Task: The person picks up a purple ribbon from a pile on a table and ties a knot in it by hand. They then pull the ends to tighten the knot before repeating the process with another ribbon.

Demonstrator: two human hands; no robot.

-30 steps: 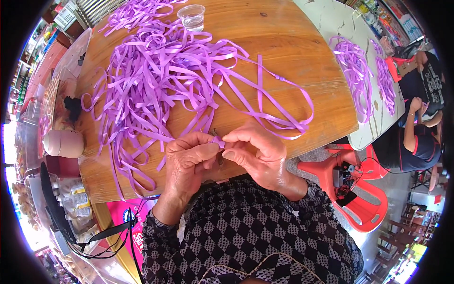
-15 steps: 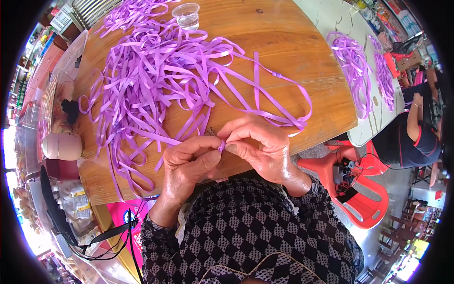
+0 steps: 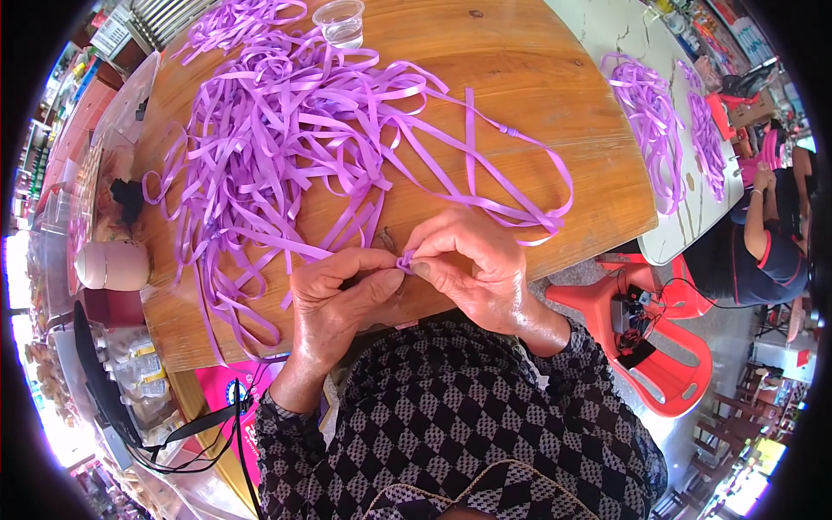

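Observation:
A short folded bit of purple ribbon (image 3: 405, 262) sits pinched between my two hands, close above the table's near edge. My left hand (image 3: 338, 290) is closed on one side of it, thumb against forefinger. From the other side my right hand (image 3: 472, 269) grips it the same way, the other fingers curled. Part of the ribbon is hidden behind the fingertips. Just beyond my hands, a large tangled heap of purple ribbons (image 3: 269, 139) covers the left of the wooden table (image 3: 537, 87). One loop with a small purple bead-like piece (image 3: 509, 131) stretches to the right.
A clear plastic cup (image 3: 341, 26) stands at the far side. More purple ribbons (image 3: 650, 121) lie on a white marble-look table (image 3: 685, 238) at right. Red plastic stools (image 3: 667, 373) hold cables and small devices. Another person (image 3: 771, 225) sits beyond. A pinkish rounded container (image 3: 113, 265) is at left.
The pinched ribbon has opened into a small visible loop between my fingertips. Both hands have shifted only slightly. The person at right now holds something pink.

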